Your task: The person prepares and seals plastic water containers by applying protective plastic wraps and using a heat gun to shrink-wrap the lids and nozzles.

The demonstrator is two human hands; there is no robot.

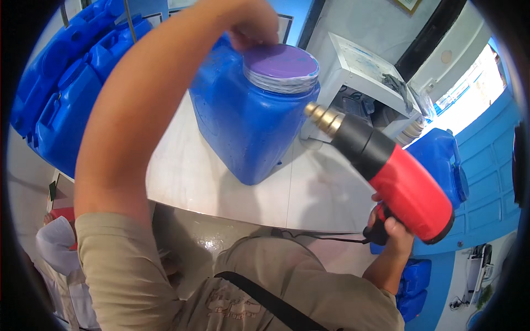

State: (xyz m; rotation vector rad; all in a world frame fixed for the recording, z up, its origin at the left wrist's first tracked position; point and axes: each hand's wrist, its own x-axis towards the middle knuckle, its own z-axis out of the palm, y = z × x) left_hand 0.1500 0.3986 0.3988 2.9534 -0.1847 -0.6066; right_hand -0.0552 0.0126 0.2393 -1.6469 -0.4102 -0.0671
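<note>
My right hand (393,231) grips a red and black heat gun (414,190) by its handle. The gun's stepped brass nozzle (325,118) points up and left, close to the shoulder of a blue plastic jerrycan (252,128) standing upright on the white counter. A purple lid (285,62) tops the jerrycan, with a whitish, wrinkled plastic band (285,85) around its side. My left arm reaches over to the jerrycan's far side. There my left hand (256,25) is at the lid's far left edge, its fingertips partly hidden.
Several blue jerrycans (70,111) stand at the left, another (439,165) at the right. Behind the counter (265,207) is a white open-fronted cabinet (360,62) with a dark cloth on top. The gun's black cord (327,238) runs along the counter's front edge. Someone in light clothes (62,265) is at lower left.
</note>
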